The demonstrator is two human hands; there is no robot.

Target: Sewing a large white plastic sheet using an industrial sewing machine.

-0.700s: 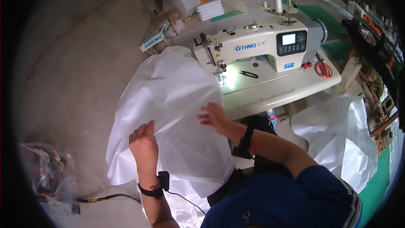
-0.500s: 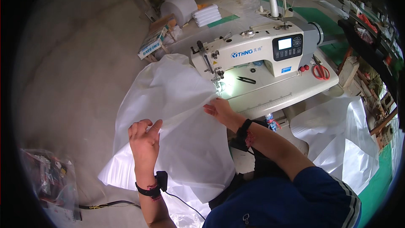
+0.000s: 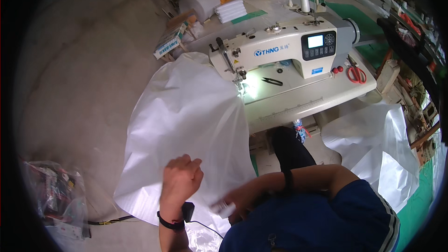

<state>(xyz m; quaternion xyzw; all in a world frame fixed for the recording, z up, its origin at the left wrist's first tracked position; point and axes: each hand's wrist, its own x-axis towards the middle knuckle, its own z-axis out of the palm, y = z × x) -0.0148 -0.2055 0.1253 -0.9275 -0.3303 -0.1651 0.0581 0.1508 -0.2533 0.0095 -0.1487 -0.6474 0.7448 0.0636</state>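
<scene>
From here, white sheet (image 3: pixel 186 116) hangs loose by the left end of sewing machine (image 3: pixel 275 51). L hand (image 3: pixel 181 181) half-curled over it, R hand (image 3: pixel 240 199) blurred; can't tell if either's gripping. Prob. risk: hanging wt. drags it skew; wrist cord (image 3: pixel 208 226) might snag.

One wide fisheye camera, worn on the person's head, looks steeply down and ahead. The blue shirt (image 3: pixel 303 219) is nearest, at the lower edge; the left hand (image 3: pixel 182 178) and blurred right hand (image 3: pixel 238 202) are close. Farther off, the industrial sewing machine (image 3: pixel 275 49) stands behind the front edge of its pale worktable (image 3: pixel 305 105), which slants up rightward.
</scene>
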